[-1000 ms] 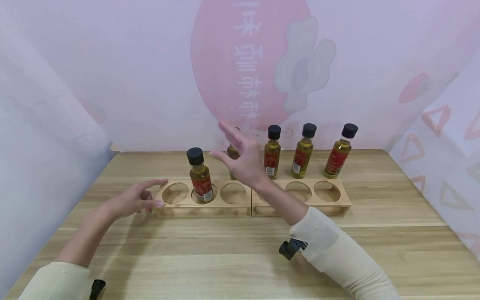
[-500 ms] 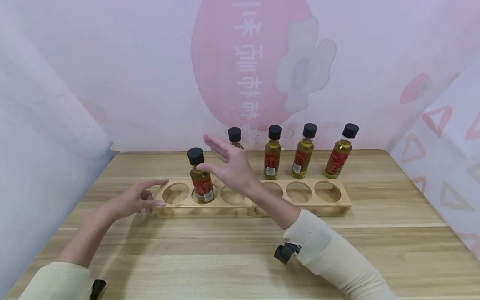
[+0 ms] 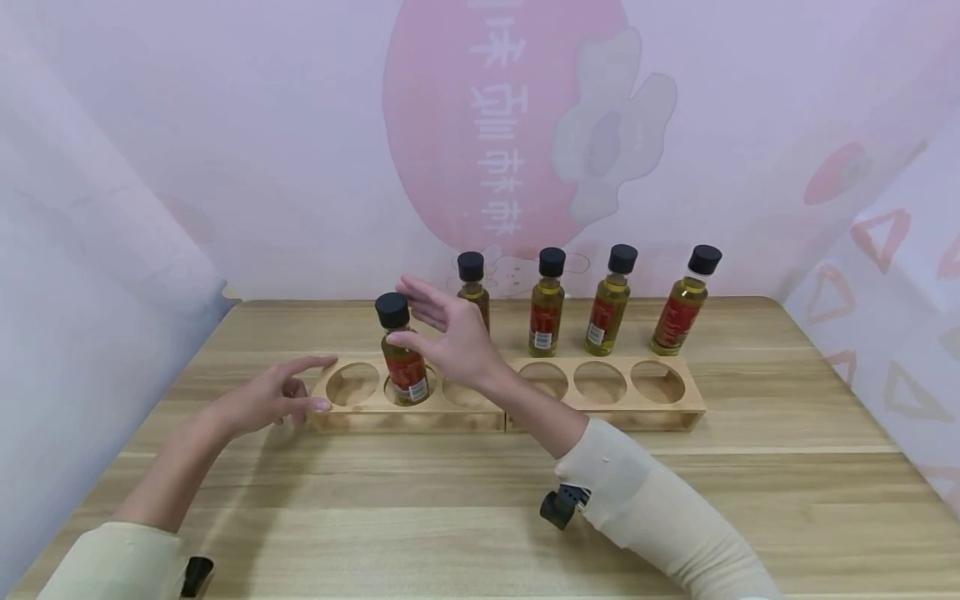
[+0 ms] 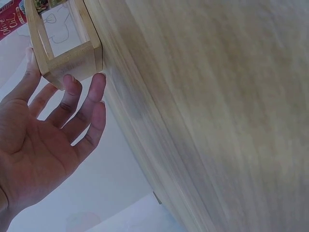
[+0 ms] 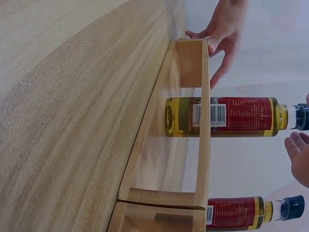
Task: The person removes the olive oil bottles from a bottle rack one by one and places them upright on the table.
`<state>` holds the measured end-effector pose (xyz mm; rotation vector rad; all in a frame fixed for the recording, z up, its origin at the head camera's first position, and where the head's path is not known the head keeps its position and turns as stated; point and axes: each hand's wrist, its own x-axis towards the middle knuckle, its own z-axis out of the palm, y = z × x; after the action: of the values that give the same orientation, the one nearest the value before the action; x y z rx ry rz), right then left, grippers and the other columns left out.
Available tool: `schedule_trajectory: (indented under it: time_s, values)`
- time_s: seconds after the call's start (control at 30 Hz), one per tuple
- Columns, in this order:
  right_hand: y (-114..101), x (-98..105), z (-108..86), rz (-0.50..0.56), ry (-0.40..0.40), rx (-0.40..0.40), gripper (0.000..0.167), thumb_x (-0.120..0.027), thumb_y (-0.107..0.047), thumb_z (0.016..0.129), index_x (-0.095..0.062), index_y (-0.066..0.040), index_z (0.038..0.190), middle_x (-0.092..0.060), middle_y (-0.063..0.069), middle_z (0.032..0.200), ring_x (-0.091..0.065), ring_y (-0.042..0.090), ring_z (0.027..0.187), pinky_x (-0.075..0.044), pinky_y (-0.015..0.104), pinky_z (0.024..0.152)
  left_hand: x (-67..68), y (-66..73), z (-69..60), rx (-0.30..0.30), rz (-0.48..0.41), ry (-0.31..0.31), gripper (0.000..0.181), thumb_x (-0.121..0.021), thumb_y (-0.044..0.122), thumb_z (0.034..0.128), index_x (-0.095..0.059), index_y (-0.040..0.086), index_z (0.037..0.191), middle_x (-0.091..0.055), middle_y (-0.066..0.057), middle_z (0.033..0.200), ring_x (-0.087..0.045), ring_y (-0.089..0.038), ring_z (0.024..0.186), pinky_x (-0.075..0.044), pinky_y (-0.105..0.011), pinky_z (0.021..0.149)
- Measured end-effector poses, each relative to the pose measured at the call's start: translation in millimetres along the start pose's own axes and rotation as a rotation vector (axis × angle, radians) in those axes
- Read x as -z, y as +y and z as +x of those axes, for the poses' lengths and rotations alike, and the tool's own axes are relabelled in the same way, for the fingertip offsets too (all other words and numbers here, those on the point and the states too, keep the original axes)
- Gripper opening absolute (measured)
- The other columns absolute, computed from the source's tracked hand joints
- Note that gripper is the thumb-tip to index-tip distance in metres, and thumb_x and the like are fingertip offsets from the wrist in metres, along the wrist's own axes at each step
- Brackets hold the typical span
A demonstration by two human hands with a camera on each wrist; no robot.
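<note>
In the head view, my left hand [image 3: 262, 402] holds the left end of a light wooden bottle rack [image 3: 420, 422] with round holes, thumb at the front edge and index finger at the back corner. The left wrist view shows its other fingers loosely bent beside the rack's end [image 4: 75, 65]. An olive oil bottle [image 3: 405, 367], black-capped and red-labelled, stands in the middle hole. My right hand [image 3: 457, 337] is spread beside that bottle's neck, thumb in front and fingers behind. From the right wrist, a gap shows between the fingers [image 5: 293, 145] and the bottle [image 5: 241, 116].
A second wooden rack [image 3: 600, 421] adjoins the first on the right, its holes without bottles. Behind the racks stand several similar bottles, among them one [image 3: 473, 292] partly hidden by my right hand and one [image 3: 677, 317] at far right. A printed curtain [image 3: 300, 167] hangs behind the table.
My right hand has moved left and slightly down, from in front of a back-row bottle to the neck of the bottle in the rack. The left hand has stayed put.
</note>
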<state>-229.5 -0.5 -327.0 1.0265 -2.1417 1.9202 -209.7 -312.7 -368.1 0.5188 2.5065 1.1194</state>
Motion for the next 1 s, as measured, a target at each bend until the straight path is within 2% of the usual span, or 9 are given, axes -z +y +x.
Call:
schedule_trajectory:
  time_s: [0.3, 0.57, 1.0]
  values:
    - [2.5, -1.4, 1.1, 0.020, 0.009, -0.020, 0.068, -0.077, 0.002, 0.091, -0.046, 0.005, 0.152, -0.058, 0.026, 0.144, -0.062, 0.035, 0.129, -0.049, 0.026, 0.103, 0.3, -0.6, 0.6, 0.015, 0.002, 0.003, 0.079, -0.074, 0.015, 0.0977, -0.029, -0.003, 0.160, -0.060, -0.014, 0.071, -0.060, -0.023, 0.065, -0.042, -0.029, 0.055]
    - [5.8, -3.7, 3.2, 0.019, 0.001, -0.047, 0.068, -0.077, 0.002, 0.091, -0.048, 0.002, 0.152, -0.063, 0.025, 0.137, -0.065, 0.034, 0.124, -0.050, 0.026, 0.102, 0.0, -0.8, -0.3, 0.012, 0.002, 0.004, 0.079, -0.073, 0.015, 0.0978, -0.029, -0.004, 0.160, -0.060, -0.014, 0.071, -0.060, -0.023, 0.065, -0.043, -0.030, 0.054]
    - [5.7, -5.9, 4.3, 0.033, -0.012, -0.032, 0.066, -0.076, 0.004, 0.091, -0.049, 0.001, 0.152, -0.066, 0.024, 0.133, -0.067, 0.032, 0.122, -0.051, 0.027, 0.100, -0.4, -1.3, -0.8, 0.005, 0.000, 0.004, 0.078, -0.073, 0.015, 0.0981, -0.029, -0.004, 0.159, -0.059, -0.014, 0.070, -0.060, -0.023, 0.065, -0.043, -0.030, 0.055]
